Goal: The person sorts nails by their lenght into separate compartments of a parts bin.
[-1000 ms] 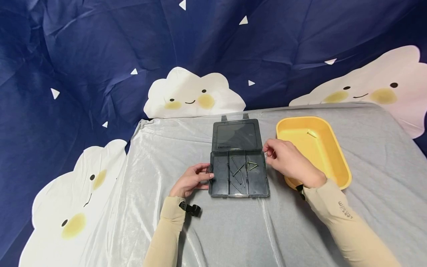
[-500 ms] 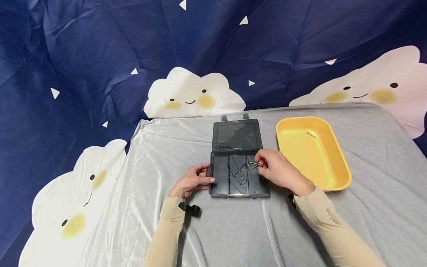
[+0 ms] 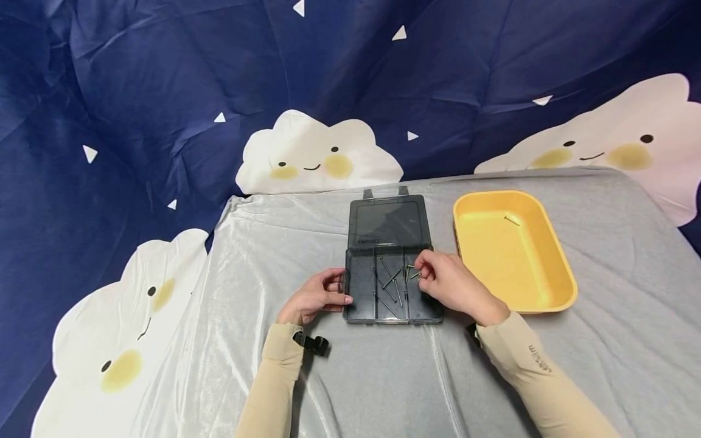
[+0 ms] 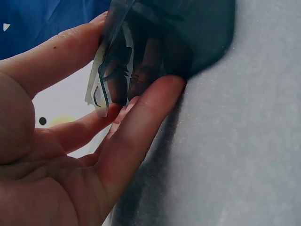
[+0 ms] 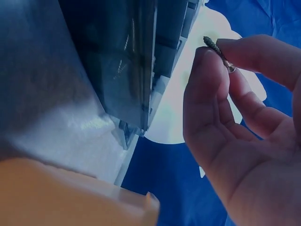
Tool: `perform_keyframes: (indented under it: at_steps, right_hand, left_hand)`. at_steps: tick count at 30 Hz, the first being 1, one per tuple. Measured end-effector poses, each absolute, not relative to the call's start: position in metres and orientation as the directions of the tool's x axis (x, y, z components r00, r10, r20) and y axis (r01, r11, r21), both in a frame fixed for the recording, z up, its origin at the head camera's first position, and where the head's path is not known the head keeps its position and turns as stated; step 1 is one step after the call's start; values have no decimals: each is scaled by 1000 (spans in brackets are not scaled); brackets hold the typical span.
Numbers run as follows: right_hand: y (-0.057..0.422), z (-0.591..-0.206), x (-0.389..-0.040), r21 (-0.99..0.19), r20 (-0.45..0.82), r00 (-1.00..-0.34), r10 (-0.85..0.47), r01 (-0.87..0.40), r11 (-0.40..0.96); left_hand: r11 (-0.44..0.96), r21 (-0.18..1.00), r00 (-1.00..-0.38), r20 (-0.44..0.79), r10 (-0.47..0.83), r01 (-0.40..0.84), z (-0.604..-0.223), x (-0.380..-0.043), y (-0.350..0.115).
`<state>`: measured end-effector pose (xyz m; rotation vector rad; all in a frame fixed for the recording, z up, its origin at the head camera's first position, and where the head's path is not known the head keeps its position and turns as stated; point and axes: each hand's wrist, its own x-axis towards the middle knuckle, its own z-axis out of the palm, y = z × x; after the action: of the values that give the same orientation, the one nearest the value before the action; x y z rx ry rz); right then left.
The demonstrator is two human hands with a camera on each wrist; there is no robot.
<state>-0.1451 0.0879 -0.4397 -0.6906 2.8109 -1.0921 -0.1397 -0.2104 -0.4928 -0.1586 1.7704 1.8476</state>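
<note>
A dark see-through organizer box lies with its lid folded back. My left hand grips its left side wall, as the left wrist view also shows with fingers around the plastic edge. Over the right compartment, my right hand pinches a short threaded screw between thumb and fingertips. A few short brassy screws lie in that compartment, partly covered by the hand. Several long thin screws or nails lie crossed in the middle compartment. The left compartment shows only its floor.
To the right of the box stands a yellow tray, with one small screw near its far end. Grey cloth covers the table. A blue curtain with clouds hangs behind.
My right hand has moved left from beside the box's right wall to over the right compartment, then slightly further left and down. The left hand stays at the left wall.
</note>
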Motion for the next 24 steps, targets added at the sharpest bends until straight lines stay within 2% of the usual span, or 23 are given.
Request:
perform_keyframes:
  at_steps: [24]
  right_hand:
    - [79,-455,-138,-650,89,-927,-364,-331,684]
  left_hand:
    - [60,883,-832,-461,309,-467,-491,-139,-210]
